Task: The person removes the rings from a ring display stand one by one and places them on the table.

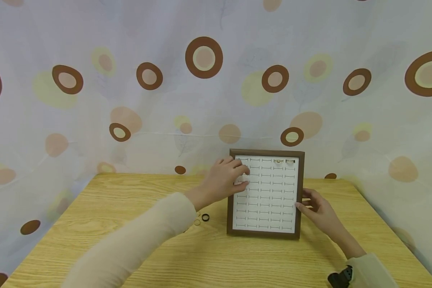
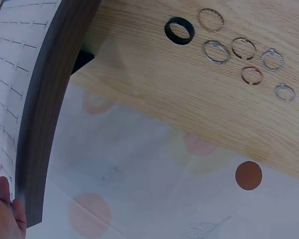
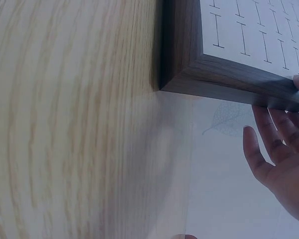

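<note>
A ring display board (image 1: 301,172) with a brown wooden frame stands upright on the table, its white face marked with rows of slots. Two rings sit in the top row at the right, a gold-toned ring (image 1: 278,161) among them. My right hand (image 1: 318,210) grips the board's right side, thumb on the front edge and fingers behind. Over the upper left of the board is my left hand (image 1: 223,182), its thumb and forefinger apart with no ring visible between them. In the left wrist view, its fingers (image 2: 4,190) lie close to the frame.
Left of the board, several loose rings lie on the wooden table (image 1: 158,256): a wide black ring (image 2: 168,32), a rose-toned ring (image 2: 244,78) and silver and gold ones. Behind the table hangs a patterned cloth (image 1: 230,104). A black device (image 1: 340,277) is at the right sleeve.
</note>
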The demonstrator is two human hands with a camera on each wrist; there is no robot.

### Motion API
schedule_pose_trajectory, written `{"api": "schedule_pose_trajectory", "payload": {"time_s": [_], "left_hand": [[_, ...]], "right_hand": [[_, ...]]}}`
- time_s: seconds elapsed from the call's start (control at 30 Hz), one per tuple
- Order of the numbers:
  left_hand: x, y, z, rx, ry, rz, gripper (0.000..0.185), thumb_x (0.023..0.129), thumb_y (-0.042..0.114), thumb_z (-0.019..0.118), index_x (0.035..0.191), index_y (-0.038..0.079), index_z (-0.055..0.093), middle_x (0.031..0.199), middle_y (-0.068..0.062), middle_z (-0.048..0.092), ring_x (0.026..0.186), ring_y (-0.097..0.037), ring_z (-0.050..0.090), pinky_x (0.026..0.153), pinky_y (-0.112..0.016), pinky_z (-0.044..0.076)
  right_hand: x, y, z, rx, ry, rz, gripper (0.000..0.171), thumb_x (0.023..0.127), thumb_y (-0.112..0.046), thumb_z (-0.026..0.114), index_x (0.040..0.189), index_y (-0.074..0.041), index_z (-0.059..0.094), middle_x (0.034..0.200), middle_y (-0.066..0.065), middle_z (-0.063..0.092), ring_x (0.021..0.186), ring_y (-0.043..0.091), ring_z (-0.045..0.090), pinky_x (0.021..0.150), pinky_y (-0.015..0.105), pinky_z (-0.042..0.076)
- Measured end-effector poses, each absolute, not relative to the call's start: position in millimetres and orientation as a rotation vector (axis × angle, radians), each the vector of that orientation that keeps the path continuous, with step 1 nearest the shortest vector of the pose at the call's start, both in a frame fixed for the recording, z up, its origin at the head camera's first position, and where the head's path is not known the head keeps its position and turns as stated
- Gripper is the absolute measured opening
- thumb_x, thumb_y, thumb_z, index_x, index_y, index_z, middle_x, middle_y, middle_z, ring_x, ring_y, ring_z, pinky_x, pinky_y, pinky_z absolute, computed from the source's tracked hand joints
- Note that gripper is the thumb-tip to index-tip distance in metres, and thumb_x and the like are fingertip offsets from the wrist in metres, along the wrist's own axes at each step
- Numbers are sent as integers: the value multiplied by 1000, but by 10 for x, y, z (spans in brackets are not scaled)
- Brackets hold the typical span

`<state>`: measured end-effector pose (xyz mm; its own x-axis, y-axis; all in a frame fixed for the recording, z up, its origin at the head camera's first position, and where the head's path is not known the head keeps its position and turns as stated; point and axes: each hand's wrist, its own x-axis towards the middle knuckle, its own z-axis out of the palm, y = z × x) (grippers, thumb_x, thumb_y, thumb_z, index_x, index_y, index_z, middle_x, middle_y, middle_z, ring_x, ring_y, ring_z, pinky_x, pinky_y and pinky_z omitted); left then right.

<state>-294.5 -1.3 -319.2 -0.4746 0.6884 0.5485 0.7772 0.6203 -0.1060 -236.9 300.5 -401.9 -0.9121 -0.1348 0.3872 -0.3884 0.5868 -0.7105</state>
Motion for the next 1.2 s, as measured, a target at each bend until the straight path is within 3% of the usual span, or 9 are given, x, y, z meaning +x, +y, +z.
{"api": "schedule_pose_trajectory", "payload": {"time_s": [0.3, 0.57, 0.93, 1.2], "left_hand": [[-2953, 239, -3161, -1118, -2273, -208, 21, 87, 34, 56, 104, 23, 60, 92, 9, 57, 84, -11, 46, 72, -25, 33], [-2939, 470, -3126, -1040, -2271, -203, 20, 87, 35, 56, 104, 24, 60, 95, 9, 56, 86, -11, 47, 75, -26, 35], [-2934, 710, -3095, -925, -2254, -187, 22, 88, 36, 55, 107, 26, 58, 106, 11, 58, 102, -11, 51, 78, -27, 39], [-2970, 829, -3089, -867, -2218, -164, 23, 87, 36, 56, 108, 26, 57, 103, 11, 59, 93, -10, 53, 78, -25, 39]], "right_hand": [[-2362, 3001, -4013, 416, -2539, 1226, 46, 89, -13, 58, 126, 7, 42, 111, 22, 55, 89, 2, 56, 74, 14, 46], [-2368, 3009, -4024, 412, -2539, 1237, 47, 89, -14, 57, 127, 7, 41, 112, 22, 55, 89, -1, 55, 73, 15, 46], [-2378, 3008, -4028, 405, -2542, 1247, 46, 90, -16, 57, 127, 7, 41, 112, 21, 54, 89, 0, 56, 74, 14, 46], [-2375, 3011, -4030, 416, -2534, 1231, 45, 90, -15, 56, 127, 6, 42, 112, 21, 55, 89, -1, 55, 74, 14, 46]]}}
